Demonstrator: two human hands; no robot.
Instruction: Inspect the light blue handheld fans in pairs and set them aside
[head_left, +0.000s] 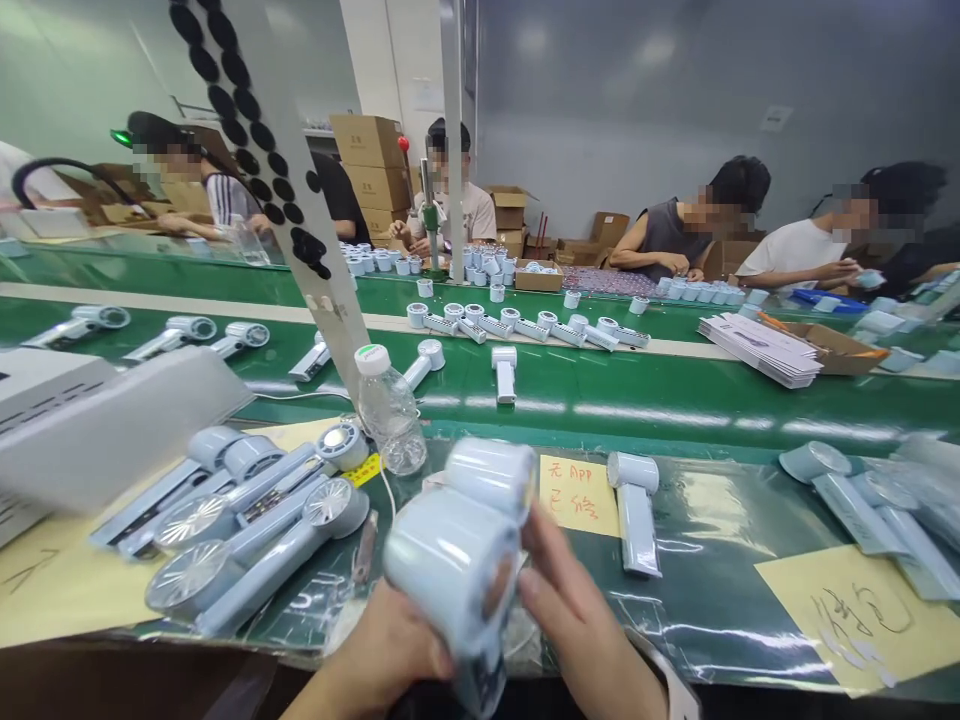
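Light-blue handheld fans are in front of me, slightly blurred. My left hand is closed round the nearer handheld fan, whose round head tilts up and whose lower end shows dark inner parts. Just behind it is a second handheld fan, its handle hidden. My right hand has its fingers curled at the right side of the two fans, apparently gripping the farther one; the fingertips are partly hidden. Left of my hands lies a pile of similar fans. One more fan lies to the right.
A plastic bottle stands beside a slanted white post. Yellow paper notes lie on the bench. Several fans lie on the green conveyor. Bagged fans are at right. Co-workers sit across the line.
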